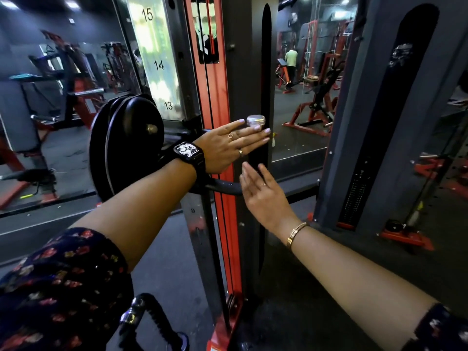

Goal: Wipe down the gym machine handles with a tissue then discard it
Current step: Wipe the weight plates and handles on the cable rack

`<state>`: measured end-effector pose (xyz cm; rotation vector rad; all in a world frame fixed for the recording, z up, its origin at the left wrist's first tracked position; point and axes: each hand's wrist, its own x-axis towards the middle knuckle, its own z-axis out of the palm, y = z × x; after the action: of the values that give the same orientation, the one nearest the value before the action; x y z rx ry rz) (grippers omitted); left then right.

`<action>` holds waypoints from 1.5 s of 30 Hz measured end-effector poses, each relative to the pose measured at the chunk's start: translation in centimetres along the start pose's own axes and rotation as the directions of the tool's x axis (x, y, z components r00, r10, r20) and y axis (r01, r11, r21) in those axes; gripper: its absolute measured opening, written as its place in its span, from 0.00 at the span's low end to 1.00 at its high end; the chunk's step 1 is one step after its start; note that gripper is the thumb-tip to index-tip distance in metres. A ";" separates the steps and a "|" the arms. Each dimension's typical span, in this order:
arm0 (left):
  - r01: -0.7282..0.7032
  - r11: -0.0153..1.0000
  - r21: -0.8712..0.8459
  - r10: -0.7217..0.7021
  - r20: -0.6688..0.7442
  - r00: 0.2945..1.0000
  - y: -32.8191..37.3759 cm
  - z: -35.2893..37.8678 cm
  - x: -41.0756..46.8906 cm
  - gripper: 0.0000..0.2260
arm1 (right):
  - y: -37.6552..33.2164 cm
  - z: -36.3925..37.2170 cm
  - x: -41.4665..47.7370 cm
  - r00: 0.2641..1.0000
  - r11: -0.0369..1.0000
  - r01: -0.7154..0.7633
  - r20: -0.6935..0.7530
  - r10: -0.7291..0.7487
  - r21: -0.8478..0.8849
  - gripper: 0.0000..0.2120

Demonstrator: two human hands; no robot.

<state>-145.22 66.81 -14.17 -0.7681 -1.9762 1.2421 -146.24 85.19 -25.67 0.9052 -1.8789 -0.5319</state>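
Left hand (225, 150) fingers (253, 135) straight, beside knob (255, 120)

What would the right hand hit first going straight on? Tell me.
Probably the machine's dark upright post, just below the left hand; the right hand aims its open fingers there. Depth is unclear.

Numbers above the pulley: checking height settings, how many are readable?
3, on the pale strip: 15 at the top, 14 in the middle, 13 lowest, beside the pulley. More may lie out of frame above.
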 end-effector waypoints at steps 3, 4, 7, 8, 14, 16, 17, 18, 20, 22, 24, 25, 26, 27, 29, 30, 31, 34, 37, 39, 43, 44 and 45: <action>-0.022 0.999 0.041 0.021 0.024 0.999 -0.2 -0.2 -0.1 0.32 | 0.7 -0.2 1.6 0.994 0.992 -0.094 -0.043 0.098 0.080 0.22; -0.028 0.998 0.051 0.027 0.035 0.999 -0.3 -0.3 -0.1 0.33 | 0.5 -0.3 1.9 0.996 0.992 -0.084 -0.033 0.088 0.094 0.22; -0.042 0.997 0.062 0.041 0.029 0.999 -0.7 -0.3 -0.1 0.33 | -1.5 -0.3 1.0 0.998 0.994 -0.012 0.060 0.005 0.110 0.24; -0.046 0.997 0.069 0.044 0.027 0.999 -0.7 -0.3 -0.1 0.33 | -1.9 -0.3 0.5 0.995 0.993 -0.027 0.095 0.016 0.118 0.25; 0.001 1.000 0.023 -0.001 -0.022 1.000 0.0 0.3 -0.1 0.30 | -2.4 -1.1 2.2 0.973 0.985 -0.157 0.186 0.140 0.076 0.29; 0.015 1.000 0.018 -0.015 -0.030 0.999 0.3 0.2 -0.2 0.29 | -3.3 -1.2 2.6 0.965 0.981 -0.154 0.230 0.125 0.115 0.27; 0.021 1.000 0.003 -0.021 -0.030 0.999 0.3 0.2 -0.2 0.29 | -3.6 -1.1 2.6 0.956 0.977 -0.176 0.257 0.141 0.122 0.26; 0.022 1.000 -0.018 -0.022 -0.029 0.999 0.3 0.1 -0.2 0.29 | -4.0 -1.0 2.5 0.950 0.974 -0.190 0.273 0.150 0.124 0.25; 0.018 0.999 -0.047 -0.020 -0.032 0.999 0.2 0.0 -0.2 0.29 | -4.4 -0.6 2.0 0.950 0.973 -0.189 0.275 0.148 0.132 0.23; 0.013 0.998 -0.062 -0.016 -0.042 0.999 0.0 -0.1 -0.2 0.28 | -4.5 -0.8 2.2 0.953 0.966 -0.207 0.256 0.163 0.156 0.21; 0.002 0.999 -0.048 -0.005 -0.051 0.999 -0.1 0.0 -0.3 0.28 | -4.9 -1.4 3.1 0.943 0.950 -0.256 0.263 0.205 0.179 0.21; -0.003 0.999 -0.034 0.001 -0.053 0.999 -0.1 0.0 -0.4 0.28 | -5.5 -1.4 3.6 0.932 0.940 -0.282 0.285 0.222 0.191 0.22; -0.006 1.000 -0.025 0.005 -0.058 0.998 -0.1 0.0 -0.4 0.28 | -6.1 -1.4 4.0 0.924 0.926 -0.312 0.294 0.244 0.214 0.23; -0.009 1.000 -0.024 0.007 -0.067 0.998 -0.2 0.1 -0.4 0.28 | -6.7 -1.1 4.1 0.926 0.913 -0.319 0.289 0.243 0.253 0.25; -0.014 0.999 -0.031 0.012 -0.088 0.996 -0.5 0.1 -0.3 0.28 | -7.2 -0.3 3.7 0.942 0.909 -0.296 0.244 0.229 0.292 0.29; -0.016 0.999 -0.037 0.013 -0.095 0.995 -0.6 0.2 -0.3 0.28 | -7.1 0.0 3.3 0.952 0.919 -0.275 0.211 0.220 0.283 0.29; -0.018 0.999 -0.043 0.013 -0.099 0.995 -0.7 0.3 -0.3 0.29 | -6.8 0.1 2.9 0.959 0.929 -0.254 0.191 0.207 0.268 0.27; -0.018 0.997 -0.069 0.011 -0.097 0.995 -0.5 0.2 -0.4 0.29 | -6.2 -0.4 3.2 0.941 0.930 -0.301 0.224 0.253 0.214 0.23; -0.011 0.995 -0.097 0.002 -0.093 0.996 -0.5 0.1 -0.6 0.30 | -7.6 -0.7 5.3 0.908 0.862 -0.407 0.235 0.346 0.303 0.17; -0.007 0.997 -0.078 0.000 -0.083 0.997 -0.5 0.2 -0.8 0.30 | -8.7 -0.7 5.6 0.930 0.868 -0.361 0.205 0.306 0.340 0.19; 0.047 0.998 -0.028 -0.048 -0.034 0.998 -0.2 1.0 -1.8 0.36 | -7.6 -0.2 3.3 0.979 0.940 -0.196 0.103 0.174 0.281 0.26; 0.071 0.997 -0.025 -0.072 -0.018 0.997 0.0 1.2 -2.0 0.36 | -7.2 -0.1 3.2 0.978 0.952 -0.200 0.114 0.177 0.231 0.26; 0.092 0.995 -0.022 -0.093 -0.014 0.996 0.2 1.3 -2.1 0.35 | -7.0 -0.2 3.6 0.967 0.949 -0.239 0.140 0.213 0.206 0.25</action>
<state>-144.94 64.63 -15.20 -0.6867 -1.9929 1.1594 -144.50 77.98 -28.27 0.7989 -2.1472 -0.2418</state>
